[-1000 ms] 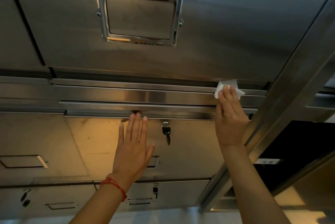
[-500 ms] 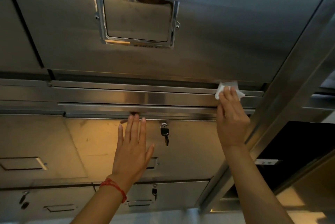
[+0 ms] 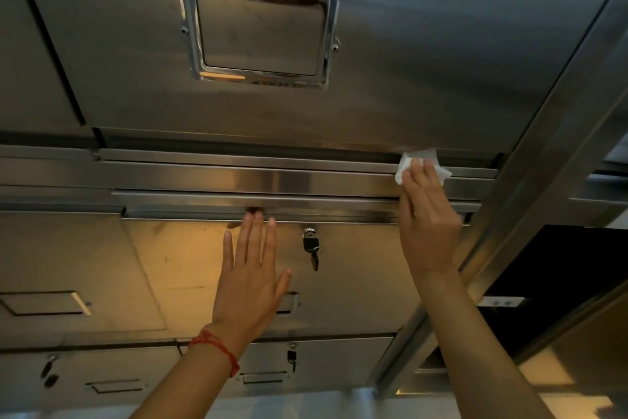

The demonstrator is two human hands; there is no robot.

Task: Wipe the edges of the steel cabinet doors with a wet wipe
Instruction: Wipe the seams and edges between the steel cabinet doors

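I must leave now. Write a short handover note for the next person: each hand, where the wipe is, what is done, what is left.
Left hand: open, flat against the lower door, fingertips at its top edge.
Right hand: presses the wet wipe with straight fingers onto the rail under the upper door, near its right end.
Done: cannot tell which edges are already wiped.
Left: probably the rail leftward, then the other door edges.

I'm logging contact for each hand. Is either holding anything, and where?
The right hand presses the wipe flat under straight fingers, with no grip. The left hand holds nothing.
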